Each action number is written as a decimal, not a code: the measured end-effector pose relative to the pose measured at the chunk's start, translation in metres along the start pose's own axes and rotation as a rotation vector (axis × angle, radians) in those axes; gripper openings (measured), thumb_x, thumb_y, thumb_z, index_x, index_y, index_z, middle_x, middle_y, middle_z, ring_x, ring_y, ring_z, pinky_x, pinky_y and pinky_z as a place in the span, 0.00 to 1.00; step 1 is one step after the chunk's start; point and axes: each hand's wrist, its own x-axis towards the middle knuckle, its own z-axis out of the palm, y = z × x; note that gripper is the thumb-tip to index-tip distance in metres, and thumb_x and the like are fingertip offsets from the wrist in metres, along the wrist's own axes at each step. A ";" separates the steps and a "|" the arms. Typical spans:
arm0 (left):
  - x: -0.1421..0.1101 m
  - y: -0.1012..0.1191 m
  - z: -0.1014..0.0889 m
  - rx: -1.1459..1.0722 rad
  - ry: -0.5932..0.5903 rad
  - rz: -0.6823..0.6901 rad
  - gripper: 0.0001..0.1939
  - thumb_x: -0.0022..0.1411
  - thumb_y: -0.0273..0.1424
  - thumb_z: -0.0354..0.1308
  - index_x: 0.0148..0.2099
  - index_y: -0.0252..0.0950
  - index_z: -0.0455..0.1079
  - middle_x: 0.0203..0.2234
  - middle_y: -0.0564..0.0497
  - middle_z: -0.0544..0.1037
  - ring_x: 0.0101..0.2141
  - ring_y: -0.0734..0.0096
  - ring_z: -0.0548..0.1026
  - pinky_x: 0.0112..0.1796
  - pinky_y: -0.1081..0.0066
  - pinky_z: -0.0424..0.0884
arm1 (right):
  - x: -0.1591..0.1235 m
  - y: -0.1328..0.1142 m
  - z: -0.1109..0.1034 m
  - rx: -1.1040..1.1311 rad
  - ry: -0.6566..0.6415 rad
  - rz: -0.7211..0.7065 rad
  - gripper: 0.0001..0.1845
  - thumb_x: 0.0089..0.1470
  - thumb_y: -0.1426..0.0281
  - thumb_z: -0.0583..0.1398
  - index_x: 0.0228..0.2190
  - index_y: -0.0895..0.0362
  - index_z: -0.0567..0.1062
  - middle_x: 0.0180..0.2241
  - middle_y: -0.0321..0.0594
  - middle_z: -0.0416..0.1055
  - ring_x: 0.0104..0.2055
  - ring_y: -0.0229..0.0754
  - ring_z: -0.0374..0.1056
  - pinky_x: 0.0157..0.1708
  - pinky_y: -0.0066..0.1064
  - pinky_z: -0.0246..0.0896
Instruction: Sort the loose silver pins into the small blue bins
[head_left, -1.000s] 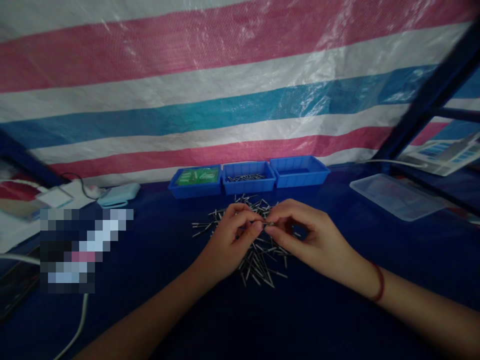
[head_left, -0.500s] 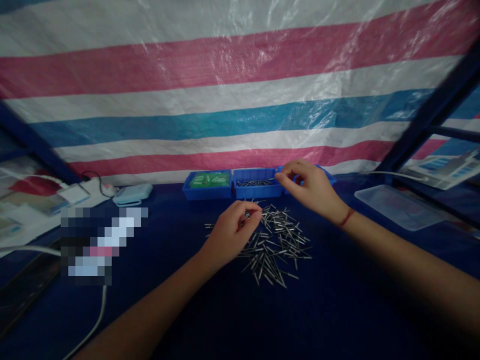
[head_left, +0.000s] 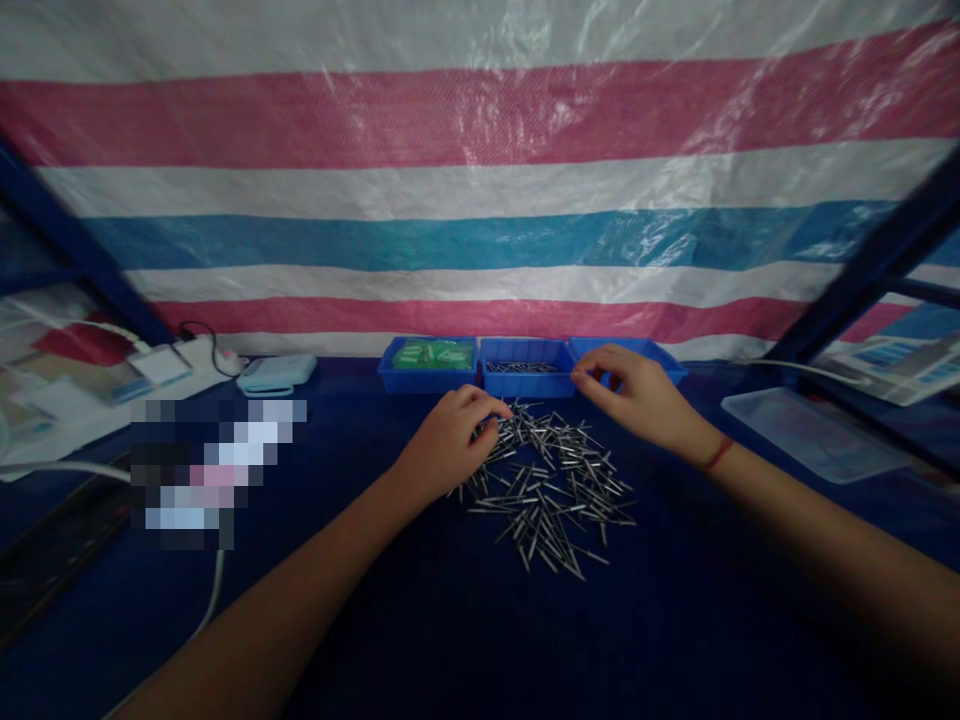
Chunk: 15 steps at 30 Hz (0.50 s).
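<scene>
A loose pile of thin metal pins [head_left: 540, 510], which look like blind rivets, lies on the dark blue table. My left hand [head_left: 454, 440] is at the pile's upper left edge, its fingers curled and the tips of thumb and forefinger slightly apart. My right hand [head_left: 637, 395] is raised beside the middle blue bin [head_left: 529, 384], thumb and forefinger pinched near its front right corner. Whatever that pinch holds is too small to make out. Similar metal pins [head_left: 521, 367] lie inside the middle bin. Behind my right hand is another blue bin [head_left: 667, 362], partly covered by it.
On the left of the row, a blue bin [head_left: 427, 381] holds green packets [head_left: 433, 354]. A light blue case [head_left: 277, 374], a power strip [head_left: 199, 360] and a white cable [head_left: 217, 585] are on the left. A clear plastic lid [head_left: 810, 435] lies right. Striped sheeting [head_left: 480, 240] hangs behind.
The view has shifted slightly. My right hand has come down a little by the bins, and the thin pin seen at its fingertips no longer shows. My left fingertips have parted slightly over the pile.
</scene>
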 end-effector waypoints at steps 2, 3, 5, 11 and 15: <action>0.000 0.000 0.005 0.067 -0.056 0.067 0.11 0.60 0.24 0.51 0.43 0.38 0.70 0.39 0.48 0.72 0.40 0.65 0.69 0.43 0.62 0.66 | -0.015 0.005 0.002 0.058 -0.041 0.030 0.10 0.54 0.66 0.54 0.28 0.57 0.73 0.32 0.42 0.71 0.31 0.40 0.66 0.30 0.32 0.60; 0.001 0.001 0.007 0.093 -0.082 0.096 0.11 0.61 0.25 0.51 0.44 0.39 0.71 0.40 0.48 0.72 0.40 0.64 0.69 0.43 0.62 0.65 | -0.022 0.007 0.004 0.094 -0.061 0.056 0.10 0.54 0.65 0.55 0.29 0.57 0.73 0.33 0.41 0.72 0.32 0.40 0.66 0.31 0.32 0.61; 0.008 0.005 0.014 0.138 -0.122 0.147 0.10 0.62 0.28 0.51 0.45 0.40 0.71 0.41 0.49 0.72 0.41 0.64 0.68 0.43 0.62 0.65 | -0.032 0.013 0.007 0.191 -0.109 0.137 0.12 0.54 0.63 0.55 0.29 0.57 0.73 0.32 0.41 0.72 0.32 0.41 0.67 0.32 0.33 0.62; 0.042 0.018 0.030 0.274 -0.223 0.197 0.09 0.62 0.32 0.53 0.37 0.39 0.75 0.39 0.49 0.72 0.40 0.65 0.68 0.41 0.65 0.65 | -0.034 0.027 0.008 0.319 -0.106 0.244 0.15 0.53 0.60 0.55 0.29 0.58 0.74 0.29 0.40 0.72 0.32 0.41 0.67 0.34 0.35 0.62; 0.053 0.023 0.034 0.343 -0.278 0.202 0.07 0.59 0.29 0.55 0.32 0.36 0.74 0.39 0.48 0.71 0.39 0.64 0.68 0.40 0.64 0.65 | -0.036 0.030 0.006 0.299 -0.103 0.209 0.12 0.53 0.63 0.55 0.29 0.58 0.74 0.31 0.41 0.73 0.33 0.41 0.68 0.35 0.35 0.62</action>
